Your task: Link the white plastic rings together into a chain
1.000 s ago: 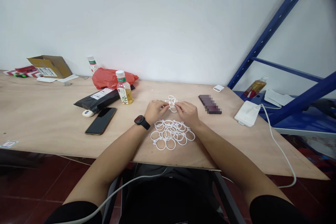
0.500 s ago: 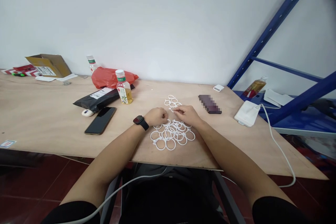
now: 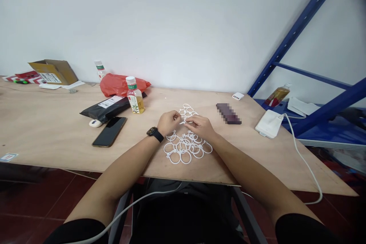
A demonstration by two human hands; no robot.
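The hands have closed in together! Just above the linked white plastic rings (image 3: 185,149) on the plywood table (image 3: 57,129), the left hand (image 3: 168,122) and right hand (image 3: 200,127) both pinch a white plastic ring (image 3: 183,122), right against the smaller ring cluster (image 3: 187,111). Beyond, a bottled tea (image 3: 135,97) stands!

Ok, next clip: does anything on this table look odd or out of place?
One thing stands out: the dark rectangular object to the right of the white plastic rings is pixelated, so what it is cannot be told. Nothing else looks damaged or spilled.
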